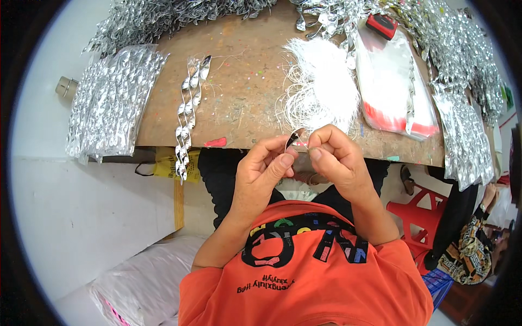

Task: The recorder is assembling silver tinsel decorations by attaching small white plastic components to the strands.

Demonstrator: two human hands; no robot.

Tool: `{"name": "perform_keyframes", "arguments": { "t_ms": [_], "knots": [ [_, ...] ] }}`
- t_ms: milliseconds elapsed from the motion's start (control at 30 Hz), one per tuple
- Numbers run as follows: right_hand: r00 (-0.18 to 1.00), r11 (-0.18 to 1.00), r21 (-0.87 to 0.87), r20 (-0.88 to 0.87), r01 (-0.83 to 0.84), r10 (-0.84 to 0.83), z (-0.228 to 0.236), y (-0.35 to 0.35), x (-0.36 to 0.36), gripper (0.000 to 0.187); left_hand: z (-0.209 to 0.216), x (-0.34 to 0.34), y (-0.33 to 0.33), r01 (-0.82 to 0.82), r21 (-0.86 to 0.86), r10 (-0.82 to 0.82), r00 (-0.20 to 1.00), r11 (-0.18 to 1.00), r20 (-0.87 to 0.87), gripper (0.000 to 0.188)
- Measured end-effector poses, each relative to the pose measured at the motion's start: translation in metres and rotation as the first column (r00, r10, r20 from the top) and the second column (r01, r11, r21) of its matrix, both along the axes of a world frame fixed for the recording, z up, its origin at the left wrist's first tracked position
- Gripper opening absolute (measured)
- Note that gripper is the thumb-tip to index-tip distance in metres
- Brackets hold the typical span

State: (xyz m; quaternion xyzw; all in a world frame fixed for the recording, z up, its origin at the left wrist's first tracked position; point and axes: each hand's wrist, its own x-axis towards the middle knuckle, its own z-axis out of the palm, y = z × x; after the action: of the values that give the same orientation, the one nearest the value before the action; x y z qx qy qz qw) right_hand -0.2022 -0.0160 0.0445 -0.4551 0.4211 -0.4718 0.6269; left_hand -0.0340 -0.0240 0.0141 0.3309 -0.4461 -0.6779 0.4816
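My left hand (267,165) pinches the end of a shiny silver twisted strip (292,139) between thumb and fingers, just over the table's front edge. Close beside it, my right hand (338,156) has thumb and forefinger pressed together on what looks like a thin white string (302,144) at the strip's end. The rest of the strip is hidden by the left fingers. Beyond my hands spreads a bundle of white strings (321,81), some curling loose. Two more twisted silver strips (186,111) lie to the left, their lower ends hanging past the edge.
Bagged silver spirals (114,103) lie at the table's left end, with another batch (461,133) at the right. Clear plastic bags (386,81) carry a red box (381,25). Silver strips (179,22) heap along the back. A red stool (417,216) and another person (467,244) are at right.
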Motion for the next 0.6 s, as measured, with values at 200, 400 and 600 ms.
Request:
{"name": "perform_keyframes", "arguments": {
  "t_ms": [200, 400, 600],
  "knots": [
    [0.998, 1.0, -0.009, -0.051, -0.022, 0.021, -0.0058, -0.0001, -0.0033, 0.01, 0.0013, 0.0011, 0.0005, -0.011, -0.011, 0.011, 1.0, 1.0, -0.012, 0.03],
    [0.999, 0.999, -0.016, -0.043, -0.03, 0.029, -0.0058, -0.0003, -0.0024, 0.01, 0.0021, 0.0016, 0.0014, -0.012, -0.009, 0.012, 1.0, 1.0, -0.015, 0.03],
    [1.0, 1.0, 0.007, 0.012, -0.006, 0.006, -0.0024, -0.0007, -0.0012, 0.009, 0.0015, 0.0, 0.0036, 0.003, -0.033, -0.002, 0.999, 0.999, 0.04, 0.032]
  ]
}}
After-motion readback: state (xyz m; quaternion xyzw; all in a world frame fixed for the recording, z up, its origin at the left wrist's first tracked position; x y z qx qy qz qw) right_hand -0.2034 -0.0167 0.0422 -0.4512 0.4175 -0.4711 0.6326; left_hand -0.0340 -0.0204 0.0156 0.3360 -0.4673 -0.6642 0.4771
